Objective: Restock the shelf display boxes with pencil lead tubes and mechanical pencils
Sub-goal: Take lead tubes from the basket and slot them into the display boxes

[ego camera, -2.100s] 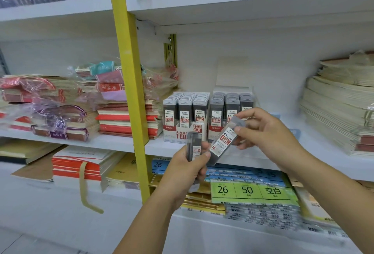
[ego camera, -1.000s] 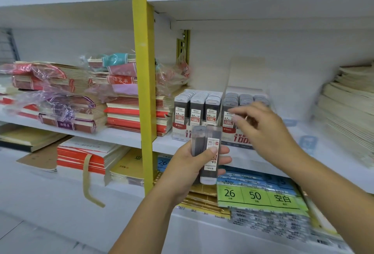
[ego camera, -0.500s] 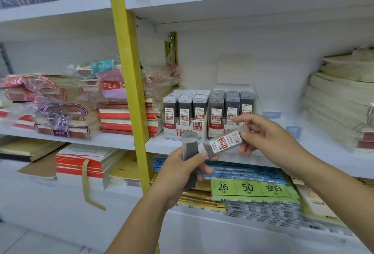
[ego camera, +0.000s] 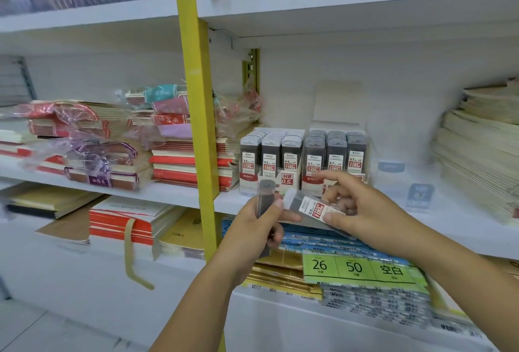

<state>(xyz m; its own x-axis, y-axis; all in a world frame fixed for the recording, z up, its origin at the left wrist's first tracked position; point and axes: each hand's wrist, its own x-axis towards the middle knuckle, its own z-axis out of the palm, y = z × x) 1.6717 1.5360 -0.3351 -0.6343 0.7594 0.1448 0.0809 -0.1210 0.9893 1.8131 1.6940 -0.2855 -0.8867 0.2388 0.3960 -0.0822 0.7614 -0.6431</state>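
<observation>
Swung cap-left since a moment ago, labelled lead tube (ego camera: 314, 207), right hand (ego camera: 365, 211) grip pinching its lower end, left hand (ego camera: 250, 228) grip curled round an upright dark lead tube (ego camera: 265, 197), both before the 0.5 display box (ego camera: 271, 180) and 0.7 display box (ego camera: 311, 182) on the shelf (ego camera: 168, 191)

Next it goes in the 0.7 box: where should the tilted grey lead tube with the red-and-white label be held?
Probably a pinch grip on the cap end of the grey lead tube, from the cap side. Tubes in the 0.7 display box stand cap-up, packed close, leaving only tops reachable; the right hand holds the bottom end.
</observation>
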